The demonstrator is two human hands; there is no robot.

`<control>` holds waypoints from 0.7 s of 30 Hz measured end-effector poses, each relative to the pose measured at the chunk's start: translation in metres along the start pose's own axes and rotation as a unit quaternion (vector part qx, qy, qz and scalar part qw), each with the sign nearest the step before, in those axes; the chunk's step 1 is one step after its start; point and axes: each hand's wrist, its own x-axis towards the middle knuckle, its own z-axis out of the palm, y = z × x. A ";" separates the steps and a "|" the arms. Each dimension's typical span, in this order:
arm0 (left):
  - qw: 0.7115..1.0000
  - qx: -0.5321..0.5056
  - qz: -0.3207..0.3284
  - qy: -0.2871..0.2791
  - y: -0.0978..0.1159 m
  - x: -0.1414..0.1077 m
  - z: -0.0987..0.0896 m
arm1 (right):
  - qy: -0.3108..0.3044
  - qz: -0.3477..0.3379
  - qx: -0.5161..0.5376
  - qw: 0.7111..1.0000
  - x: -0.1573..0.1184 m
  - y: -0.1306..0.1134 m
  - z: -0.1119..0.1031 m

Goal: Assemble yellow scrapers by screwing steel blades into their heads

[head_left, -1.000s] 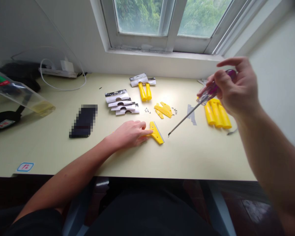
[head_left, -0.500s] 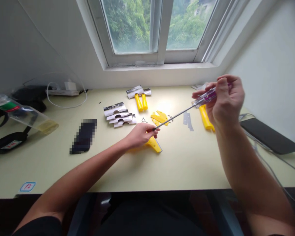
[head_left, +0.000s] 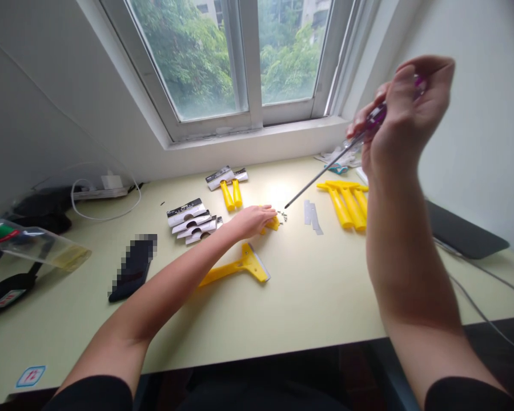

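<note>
My right hand point(head_left: 411, 108) is raised at the right, its fingers wrapped round the purple, clear handle of a screwdriver point(head_left: 321, 173). The long shaft slants down to the left, its dark tip hanging near some small screws point(head_left: 285, 217). Over the yellow plastic plates point(head_left: 270, 224) stretches my left hand point(head_left: 257, 220), fingers extended and fingertips close to the screws; it partly hides the plates. In front of it, a yellow scraper point(head_left: 251, 264) with a metal blade edge lies on the table, its handle partly behind my left forearm.
Flat grey blades point(head_left: 312, 216) lie right of the screws. Several yellow scraper handles point(head_left: 345, 205) rest further right. Folded card sleeves point(head_left: 192, 222) are stacked at left, with two sleeved scrapers point(head_left: 230, 191) behind. A dark phone point(head_left: 135, 265) and a plastic bottle point(head_left: 38, 240) lie left.
My left hand has left the scraper and moved forward to the yellow plates and screws. My right hand has lifted the screwdriver up, off the scraper. The view has shifted.
</note>
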 end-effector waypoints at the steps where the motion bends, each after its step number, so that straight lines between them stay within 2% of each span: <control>1: 1.000 -0.002 0.003 -0.005 -0.003 0.000 0.001 | -0.003 0.004 -0.002 1.000 -0.002 0.000 0.001; 6: 0.999 -0.052 0.009 0.004 -0.019 -0.015 0.004 | -0.031 0.007 -0.037 0.999 -0.008 -0.002 0.000; 10: 0.993 -0.041 -0.036 0.107 -0.031 -0.021 -0.002 | -0.031 0.020 -0.052 0.998 -0.007 -0.014 0.000; 12: 0.989 -0.036 -0.043 0.135 -0.032 -0.021 -0.007 | -0.061 0.045 -0.083 0.994 -0.008 -0.023 -0.001; 16: 0.996 0.025 -0.030 0.083 -0.026 -0.013 -0.011 | -0.208 0.086 -0.177 0.958 -0.011 -0.036 -0.003; 18: 0.997 0.048 -0.037 0.051 -0.020 -0.003 -0.008 | -0.244 0.085 -0.197 0.946 -0.013 -0.038 -0.003; 21: 0.998 0.027 -0.050 -0.002 -0.013 0.019 0.001 | -0.264 0.084 -0.203 0.939 -0.015 -0.037 -0.001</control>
